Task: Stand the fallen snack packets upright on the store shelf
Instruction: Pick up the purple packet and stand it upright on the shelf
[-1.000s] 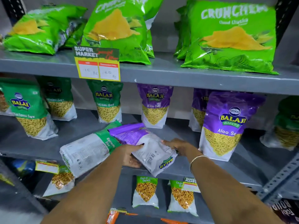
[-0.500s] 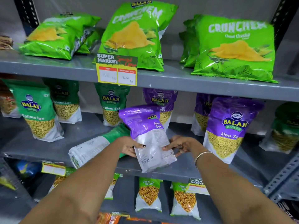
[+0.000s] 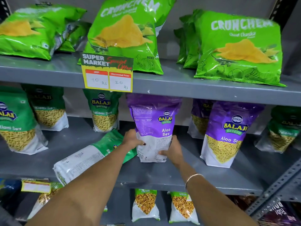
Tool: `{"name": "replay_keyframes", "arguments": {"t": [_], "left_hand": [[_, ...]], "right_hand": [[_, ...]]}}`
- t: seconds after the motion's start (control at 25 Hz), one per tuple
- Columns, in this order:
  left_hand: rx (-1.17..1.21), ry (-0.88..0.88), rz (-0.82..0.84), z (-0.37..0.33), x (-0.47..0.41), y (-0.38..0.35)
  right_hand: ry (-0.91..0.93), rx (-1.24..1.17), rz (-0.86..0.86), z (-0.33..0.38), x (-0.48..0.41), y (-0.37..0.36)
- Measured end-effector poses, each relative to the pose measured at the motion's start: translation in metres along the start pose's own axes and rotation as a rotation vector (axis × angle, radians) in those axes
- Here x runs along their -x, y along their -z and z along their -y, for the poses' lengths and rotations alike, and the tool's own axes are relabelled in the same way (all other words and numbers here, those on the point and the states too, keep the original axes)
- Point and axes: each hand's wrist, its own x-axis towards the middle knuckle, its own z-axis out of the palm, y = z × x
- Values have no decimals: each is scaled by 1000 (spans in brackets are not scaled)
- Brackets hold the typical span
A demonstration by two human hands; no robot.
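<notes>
Grey painted metal shelves (image 3: 179, 85) fill the head view, carried on a perforated steel upright (image 3: 276, 190) at the right. Puffy, glossy green chip bags (image 3: 237, 49) sit on the top shelf, and a yellow price card (image 3: 107, 74) hangs from its front edge. On the middle shelf (image 3: 162, 176), flat-bottomed pouches with clear windows show thin yellow noodles: green pouches (image 3: 102, 111) stand at the left and back, and a purple pouch (image 3: 228, 136) stands at the right.

Between them, a purple packet (image 3: 154, 126) stands upright with its base on the middle shelf, its back panel of fine print and a barcode turned partly forward. Its film is smooth and slightly crinkled, purple above and white below. Just beside it on the left, a green packet (image 3: 91, 157) lies flat on its face, its white printed back up and its top pointing toward the rear.

Both bare forearms reach up from the bottom of the view. The left hand (image 3: 133, 139) is closed on the purple packet's left edge, its thumb laid across the white lower part. The right hand (image 3: 172, 149) grips the right lower corner, fingers wrapped around the front, with a thin metal bangle (image 3: 193, 178) on its wrist. The left forearm crosses over the fallen green packet.
</notes>
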Motion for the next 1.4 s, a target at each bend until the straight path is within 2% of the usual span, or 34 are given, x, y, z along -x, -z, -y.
{"name": "replay_keyframes", "arguments": {"t": [0.16,0.36,0.44,0.52,0.56,0.68,0.8,0.96,1.0,1.12,1.2,1.28,1.4], "left_hand": [[27,-12,29,6,-13,-9],[171,145,150,18,-13,-7],[225,218,179,17,-9,-3],[265,260,295,19,-8,1],[252,272,368,21,-7,2],[205,252,453,21,-6,1],[212,125,320,11,-8,-9],[340,81,299,1,-7,-26],[365,81,281,-1,-5,-29],[343,87,299,-6,1,-30],[287,153,347,-6,3,-24],[218,194,345,-3,2,-17],[207,202,280,2,1,-12]], "right_hand": [[38,-110,-59,-12,-3,-9],[-116,-274,172,-13,-14,14],[-181,-244,97,-17,-18,19],[-224,-203,6,-19,-20,20],[-249,-237,12,-16,-19,19],[-310,-324,139,-10,-15,16],[-264,-233,352,-6,-15,26],[-169,-137,629,-5,-12,31],[-145,-75,635,-3,-10,28],[-39,58,509,2,-5,18],[7,-58,415,0,-6,19],[-17,-245,404,-4,-7,26],[-2,-258,399,-5,-7,36]]}}
